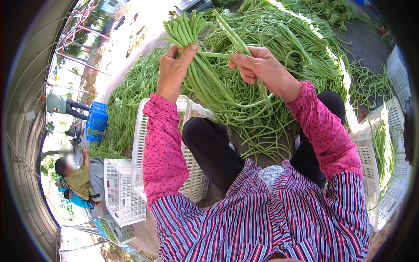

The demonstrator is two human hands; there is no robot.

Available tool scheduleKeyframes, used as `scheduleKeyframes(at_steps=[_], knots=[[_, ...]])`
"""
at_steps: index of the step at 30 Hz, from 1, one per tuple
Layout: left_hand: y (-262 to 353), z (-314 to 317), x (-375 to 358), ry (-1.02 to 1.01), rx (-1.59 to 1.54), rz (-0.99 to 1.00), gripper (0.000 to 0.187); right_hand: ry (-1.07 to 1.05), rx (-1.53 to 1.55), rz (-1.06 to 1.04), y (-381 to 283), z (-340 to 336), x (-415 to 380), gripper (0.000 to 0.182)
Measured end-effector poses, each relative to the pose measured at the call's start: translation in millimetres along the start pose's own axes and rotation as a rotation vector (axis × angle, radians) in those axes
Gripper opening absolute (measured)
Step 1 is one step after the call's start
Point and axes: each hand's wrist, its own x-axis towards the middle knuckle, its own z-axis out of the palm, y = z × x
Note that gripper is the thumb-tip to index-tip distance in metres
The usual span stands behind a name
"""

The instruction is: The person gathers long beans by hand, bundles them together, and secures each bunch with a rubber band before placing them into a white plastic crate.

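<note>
My left hand is closed around a bundle of long green beans, near its top end. Something orange-red, perhaps a band, shows at the grip. The bean tips fan out above my fingers, and the long ends hang down over the pile. To the right, my right hand pinches a few loose long beans that stick up past its fingers. One bean stretches between the two hands. Below and behind them spreads a large pile of long beans on the ground.
White plastic crates stand beside my left knee. Another white crate with beans is at my right. A blue crate stands at the far left, near a standing person. Other people sit at the lower left.
</note>
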Motion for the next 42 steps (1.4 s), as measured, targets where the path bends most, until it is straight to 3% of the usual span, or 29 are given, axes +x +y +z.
scheduleKeyframes(at_steps=[2, 6, 8, 10, 11, 13, 15, 18, 20, 21, 23, 26, 27, 30, 32, 35, 38, 39, 42], knots=[[-4.8, -8.1, 2.7, -0.022, 0.211, 0.019, 0.041, -0.006, -0.014, -0.032, 8.7, 1.6, 3.3, 0.022], [-8.8, -2.6, 1.6, 0.042, 0.077, 0.057, 0.046, -0.017, -0.135, -0.018, 28.0, 9.8, 7.7, 0.018], [-4.3, -5.4, -1.4, 0.033, 0.208, -0.04, 0.044, 0.037, -0.224, -0.094, 36.8, 27.1, 6.3, 0.018], [4.3, -4.1, -6.8, 0.023, 0.324, -0.015, 0.044, 0.052, -0.312, -0.071, 39.7, 40.2, 2.0, 0.016], [1.0, -4.3, -8.4, 0.07, 0.374, 0.142, 0.047, 0.063, -0.374, -0.079, 47.0, 43.6, 3.8, 0.015], [7.1, -10.8, -15.4, 0.039, 0.554, 0.074, 0.052, 0.08, -0.263, -0.046, 52.1, 51.2, 4.7, 0.012], [9.2, -17.2, -24.4, 0.114, 0.62, 0.157, 0.051, 0.092, -0.174, -0.059, 70.9, 50.3, 12.2, 0.012], [-8.1, -32.5, -30.6, 0.261, 0.567, 0.173, 0.043, 0.006, -0.065, -0.02, 79.0, 58.8, 18.9, 0.012], [-9.4, -40.9, -40.9, 0.317, 0.214, 0.139, 0.032, -0.02, -0.1, 0.025, 78.5, 62.4, 23.0, 0.011], [-9.5, -45.7, -47.5, 0.355, 0.234, 0.128, 0.032, -0.061, -0.088, 0.037, 78.2, 65.4, 25.8, 0.011], [-10.3, -51.4, -59.3, 0.313, -0.371, -0.051, 0.027, -0.182, -0.154, 0.066, 74.7, 70.7, 28.9, 0.017], [-34.1, -64.8, -73.1, 0.46, -0.572, -0.171, 0.029, -0.29, -0.295, 0.019, 70.1, 78.6, 33.2, 0.026], [-38.7, -72.3, -82.3, 0.299, -0.703, -0.125, 0.029, -0.331, -0.37, -0.008, 69.6, 81.1, 35.5, 0.03], [-27.4, -77.5, -108.4, 0.391, -0.787, -0.27, 0.024, -0.255, -0.283, 0.107, 71.6, 93.0, 39.0, 0.03], [-46.9, -84.3, -108.8, 0.396, -0.827, -0.277, 0.023, -0.381, -0.367, 0.118, 76.1, 83.6, 51.0, 0.027], [-60.5, -85.7, -111.3, 0.202, -0.92, -0.258, 0.024, -0.349, -0.29, 0.247, 91.0, 76.3, 57.0, 0.019], [-52.9, -79.8, -118.0, 0.453, -0.934, -0.383, 0.023, -0.368, -0.283, 0.316, 113.3, 55.0, 71.6, 0.017], [-62.4, -80.8, -121.1, 0.497, -0.724, -0.408, 0.032, -0.334, -0.269, 0.367, 122.0, 41.1, 78.4, 0.025], [-99.2, -94.0, -118.5, 0.42, -0.712, -0.31, 0.046, -0.362, -0.3, 0.307, 151.7, 24.6, 86.0, 0.034]])
